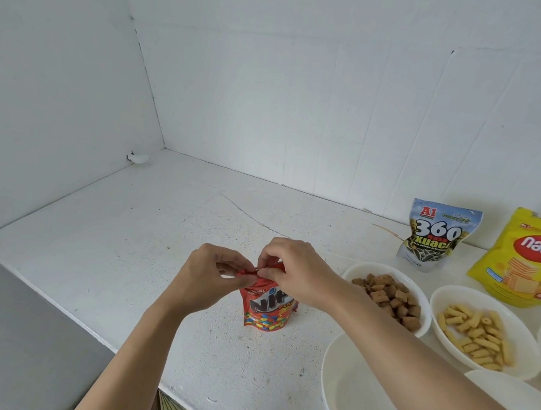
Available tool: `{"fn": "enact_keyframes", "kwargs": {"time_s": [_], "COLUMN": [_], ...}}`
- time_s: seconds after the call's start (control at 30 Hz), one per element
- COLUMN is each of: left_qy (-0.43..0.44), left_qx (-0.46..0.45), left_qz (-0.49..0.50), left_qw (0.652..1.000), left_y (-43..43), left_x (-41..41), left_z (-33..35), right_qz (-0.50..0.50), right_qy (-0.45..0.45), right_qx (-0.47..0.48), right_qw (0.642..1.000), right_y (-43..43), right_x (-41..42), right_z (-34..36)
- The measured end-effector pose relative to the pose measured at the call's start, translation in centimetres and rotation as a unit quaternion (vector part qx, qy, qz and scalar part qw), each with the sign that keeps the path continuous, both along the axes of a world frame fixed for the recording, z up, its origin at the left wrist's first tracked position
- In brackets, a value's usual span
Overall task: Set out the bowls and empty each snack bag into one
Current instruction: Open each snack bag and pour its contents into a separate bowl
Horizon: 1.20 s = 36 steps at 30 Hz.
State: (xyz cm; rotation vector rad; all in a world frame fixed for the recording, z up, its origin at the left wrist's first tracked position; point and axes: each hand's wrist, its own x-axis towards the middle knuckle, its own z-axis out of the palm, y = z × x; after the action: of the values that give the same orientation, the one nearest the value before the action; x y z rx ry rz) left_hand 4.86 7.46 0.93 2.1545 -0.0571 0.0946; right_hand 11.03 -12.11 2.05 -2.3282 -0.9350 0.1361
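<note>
A white speckled counter [131, 259] was fitted into a corner. A red candy bag [266, 310] was stood upright on it (near the middle). To the right were placed a bowl of brown squares [383, 266], a bowl of yellow sticks [510, 321] and an empty bowl [355, 390], with a seed bag [433, 238] and a yellow wafer bag [524, 261] stood behind.

Yellow bag [520, 259] partly off right edge; nearest bowl [355, 390] partly off bottom.

both hands [213, 273] [293, 270] raised together, fingertips pinched
</note>
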Motion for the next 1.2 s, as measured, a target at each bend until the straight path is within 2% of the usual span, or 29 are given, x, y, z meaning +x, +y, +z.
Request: {"fn": "enact_keyframes", "kwargs": {"time_s": [0.2,0.4,0.57,0.8,1.07,1.2], "left_qy": [-0.002,-0.011,-0.005,0.03,0.08,0.095], "left_qx": [-0.015,0.011,0.029,-0.016,0.016,0.018], "left_qz": [0.03,0.034,0.025,0.004,-0.037,-0.028], "left_qw": [0.999,0.999,0.999,0.999,0.996,0.995], "left_y": [-0.2,-0.3,-0.2,0.0,0.0,-0.2], "left_x": [-0.1,-0.4,-0.2,0.0,1.1,1.7], "left_z": [0.3,0.3,0.4,0.7,2.1,2.5], "right_qz": [0.01,0.028,0.041,0.031,0.036,0.037], "right_qy": [0.001,0.004,-0.02,0.039,0.033,0.038], "right_qx": [-0.02,0.033,0.036,0.06,0.019,0.001], "right_qw": [1.0,0.999,0.998,0.997,0.999,0.999], "right_y": [0.5,0.2,0.0,-0.4,-0.5,-0.5], "right_x": [0.1,0.1,0.1,0.2,0.5,0.9], "right_z": [0.2,-1.0,-1.2,-0.5,0.6,0.8]}}
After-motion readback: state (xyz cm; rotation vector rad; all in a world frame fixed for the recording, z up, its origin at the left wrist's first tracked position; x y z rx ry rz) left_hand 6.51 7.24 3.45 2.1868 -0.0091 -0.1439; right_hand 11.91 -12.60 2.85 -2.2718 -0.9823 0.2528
